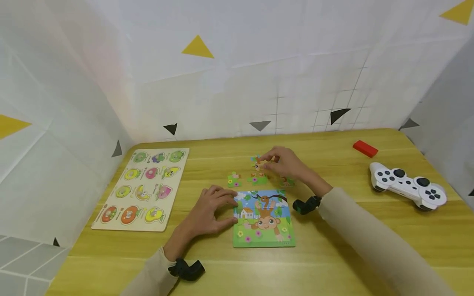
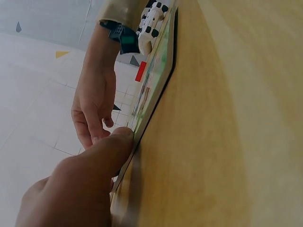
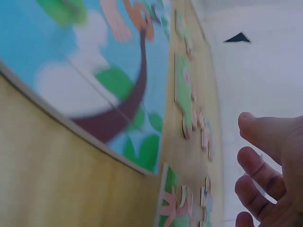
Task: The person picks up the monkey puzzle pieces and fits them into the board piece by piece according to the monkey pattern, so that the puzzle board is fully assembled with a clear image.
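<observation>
A square monkey picture puzzle [image 1: 263, 222] lies flat on the wooden table. At its left edge rests my left hand [image 1: 211, 211], fingers spread; the left wrist view shows the thumb [image 2: 124, 132] against the board's rim. Beyond the puzzle, my right hand [image 1: 285, 162] hovers above loose pieces, fingers loosely bent. In the right wrist view nothing shows between its thumb [image 3: 258, 130] and fingers. Nearest to it is a piece with blue and brown print [image 1: 256, 164]. Green-edged pieces lie closer: one at left [image 1: 234, 181], one in the middle [image 1: 258, 179], one at right [image 1: 286, 182].
On the left lies a wooden fruit puzzle board [image 1: 142, 187]. A white game controller [image 1: 407, 185] sits at the right, with a red block [image 1: 365, 148] behind it. White patterned sheeting [image 1: 237, 82] rises behind the table.
</observation>
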A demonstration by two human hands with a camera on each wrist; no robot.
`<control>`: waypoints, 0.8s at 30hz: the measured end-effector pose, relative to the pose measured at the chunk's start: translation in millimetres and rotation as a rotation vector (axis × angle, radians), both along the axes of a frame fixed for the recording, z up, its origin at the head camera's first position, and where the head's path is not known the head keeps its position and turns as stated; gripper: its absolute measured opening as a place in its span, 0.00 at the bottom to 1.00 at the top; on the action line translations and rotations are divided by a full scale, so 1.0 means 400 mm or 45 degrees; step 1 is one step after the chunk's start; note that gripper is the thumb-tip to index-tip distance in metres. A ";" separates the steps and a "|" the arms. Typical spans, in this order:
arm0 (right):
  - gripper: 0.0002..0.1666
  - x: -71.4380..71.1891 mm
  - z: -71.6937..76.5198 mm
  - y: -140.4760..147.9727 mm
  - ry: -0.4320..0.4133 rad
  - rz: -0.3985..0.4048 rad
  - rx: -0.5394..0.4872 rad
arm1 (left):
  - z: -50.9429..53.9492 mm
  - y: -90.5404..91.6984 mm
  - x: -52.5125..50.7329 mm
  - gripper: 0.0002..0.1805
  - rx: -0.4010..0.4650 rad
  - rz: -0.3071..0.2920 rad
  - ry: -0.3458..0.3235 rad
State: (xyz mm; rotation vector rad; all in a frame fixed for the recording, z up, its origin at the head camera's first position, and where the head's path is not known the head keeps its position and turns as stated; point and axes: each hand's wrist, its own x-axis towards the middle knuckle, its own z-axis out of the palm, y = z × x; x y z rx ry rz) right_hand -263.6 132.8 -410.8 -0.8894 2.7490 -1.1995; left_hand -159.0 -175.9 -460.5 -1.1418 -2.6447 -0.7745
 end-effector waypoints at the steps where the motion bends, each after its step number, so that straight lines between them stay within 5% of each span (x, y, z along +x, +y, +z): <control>1: 0.15 -0.009 0.000 -0.001 -0.011 -0.011 0.021 | 0.000 0.000 0.001 0.17 0.000 0.000 -0.002; 8: 0.20 -0.052 -0.001 -0.016 -0.034 -0.048 0.207 | 0.001 0.000 0.001 0.17 -0.009 0.009 0.005; 24: 0.40 -0.089 -0.010 -0.047 -0.127 -0.060 0.433 | 0.002 0.002 -0.001 0.18 -0.030 0.021 0.025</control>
